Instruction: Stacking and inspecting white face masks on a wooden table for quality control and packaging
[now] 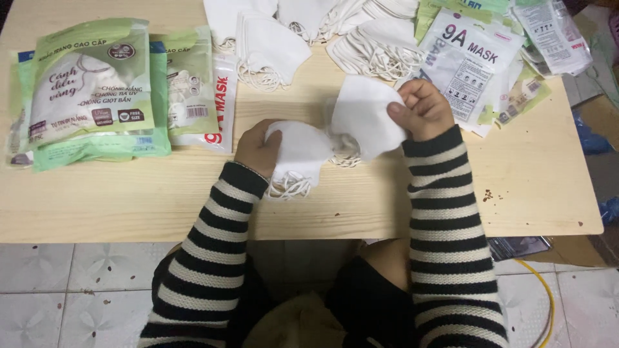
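My left hand [256, 147] grips a small stack of white folded face masks [298, 154], their ear loops hanging down toward the table's front edge. My right hand [422, 108] pinches one single white mask [361, 122] by its right edge and holds it just above and to the right of the stack. Both arms wear black-and-white striped sleeves. The two hands are over the middle of a pale wooden table [161, 193].
Green filled mask packets [90, 90] lie stacked at the left. Loose white masks [309, 32] are heaped along the far edge. Empty clear printed bags [474, 58] pile up at the far right. Tiled floor and a yellow cable [548, 296] lie below the table.
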